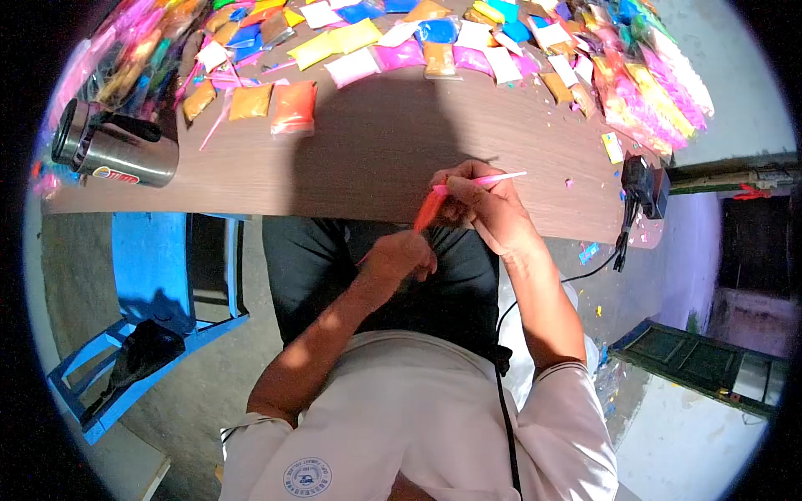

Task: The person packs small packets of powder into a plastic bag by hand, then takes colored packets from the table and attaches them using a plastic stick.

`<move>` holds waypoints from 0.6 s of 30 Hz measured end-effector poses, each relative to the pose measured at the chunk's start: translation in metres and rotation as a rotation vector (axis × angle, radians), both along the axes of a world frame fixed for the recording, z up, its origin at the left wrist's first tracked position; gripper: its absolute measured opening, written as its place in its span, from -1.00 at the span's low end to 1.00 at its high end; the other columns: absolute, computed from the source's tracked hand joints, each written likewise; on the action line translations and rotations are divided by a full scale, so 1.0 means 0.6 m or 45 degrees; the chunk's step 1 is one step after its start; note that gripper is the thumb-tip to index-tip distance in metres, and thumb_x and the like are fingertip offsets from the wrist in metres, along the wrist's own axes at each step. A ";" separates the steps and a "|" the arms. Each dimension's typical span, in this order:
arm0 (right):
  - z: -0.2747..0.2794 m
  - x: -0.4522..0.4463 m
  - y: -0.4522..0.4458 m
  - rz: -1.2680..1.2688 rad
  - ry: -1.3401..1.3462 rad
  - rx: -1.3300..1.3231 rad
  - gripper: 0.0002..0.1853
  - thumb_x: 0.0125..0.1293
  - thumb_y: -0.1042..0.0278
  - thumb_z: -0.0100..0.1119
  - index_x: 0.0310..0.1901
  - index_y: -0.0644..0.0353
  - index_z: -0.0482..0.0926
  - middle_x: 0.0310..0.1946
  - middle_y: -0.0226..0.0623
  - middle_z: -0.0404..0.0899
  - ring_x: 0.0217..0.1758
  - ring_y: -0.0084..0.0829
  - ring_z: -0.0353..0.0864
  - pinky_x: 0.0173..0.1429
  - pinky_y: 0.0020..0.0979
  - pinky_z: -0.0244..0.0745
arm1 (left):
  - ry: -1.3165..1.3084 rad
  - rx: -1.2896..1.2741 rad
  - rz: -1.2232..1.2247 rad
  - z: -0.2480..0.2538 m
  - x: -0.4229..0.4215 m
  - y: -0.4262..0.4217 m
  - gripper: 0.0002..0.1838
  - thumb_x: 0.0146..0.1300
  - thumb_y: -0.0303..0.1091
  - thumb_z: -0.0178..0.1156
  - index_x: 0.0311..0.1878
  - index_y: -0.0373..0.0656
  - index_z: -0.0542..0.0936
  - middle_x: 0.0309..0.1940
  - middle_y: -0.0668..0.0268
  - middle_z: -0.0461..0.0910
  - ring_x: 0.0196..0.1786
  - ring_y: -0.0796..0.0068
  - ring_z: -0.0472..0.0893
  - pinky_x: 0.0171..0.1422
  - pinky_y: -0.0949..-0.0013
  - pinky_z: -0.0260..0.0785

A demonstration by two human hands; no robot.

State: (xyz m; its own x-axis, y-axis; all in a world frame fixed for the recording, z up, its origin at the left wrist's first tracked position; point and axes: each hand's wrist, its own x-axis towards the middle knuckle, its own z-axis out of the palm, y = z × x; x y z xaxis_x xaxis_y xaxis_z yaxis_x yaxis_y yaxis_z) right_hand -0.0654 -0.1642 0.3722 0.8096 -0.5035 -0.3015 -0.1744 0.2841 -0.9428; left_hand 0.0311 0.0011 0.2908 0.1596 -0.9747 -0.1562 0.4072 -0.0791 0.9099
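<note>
My left hand point(403, 255) is closed in front of the table edge, at the lower end of a narrow orange-red piece point(429, 209). This piece slants up to my right hand point(494, 209), which is closed just over the table's front edge. Out of the right hand's fingers a thin pink stick point(499, 178) points to the right, its tip pale. The upper end of the orange-red piece meets the right fingers. Its exact kind and how far each hand wraps it are partly hidden.
Many small coloured packets, among them an orange packet point(294, 107), lie across the far side of the table point(251, 171). A steel mug point(134, 150) stands at left. A black power adapter point(642, 185) with cable sits at right. A blue chair point(150, 259) is at lower left.
</note>
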 end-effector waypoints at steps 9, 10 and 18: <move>-0.026 0.000 -0.007 0.098 -0.417 0.290 -0.92 0.34 0.45 0.16 -0.22 0.26 0.52 -0.10 -0.18 0.58 -0.13 -0.45 0.55 -0.12 -0.49 0.50 | 0.934 -0.033 0.060 0.012 -0.005 -0.010 -0.48 0.43 0.24 -0.13 -0.24 -0.05 0.51 -0.40 0.40 0.50 -0.25 0.41 0.53 -0.14 0.26 0.35; -0.027 -0.001 -0.009 0.130 -0.462 0.352 -0.93 0.33 0.46 0.18 -0.23 0.26 0.52 -0.09 -0.17 0.57 -0.11 -0.42 0.55 -0.10 -0.46 0.51 | 0.934 -0.031 0.054 0.016 -0.007 -0.013 -0.48 0.43 0.24 -0.13 -0.24 -0.05 0.51 -0.40 0.40 0.50 -0.25 0.41 0.53 -0.14 0.26 0.35; -0.016 -0.006 -0.004 0.129 -0.397 0.268 -0.90 0.30 0.44 0.23 -0.30 0.28 0.56 -0.06 -0.14 0.58 -0.07 -0.37 0.55 -0.05 -0.35 0.52 | 1.068 -0.026 0.122 0.019 -0.011 -0.019 -0.51 0.45 0.19 -0.12 -0.33 -0.03 0.48 -0.49 0.42 0.50 -0.33 0.44 0.51 -0.20 0.30 0.34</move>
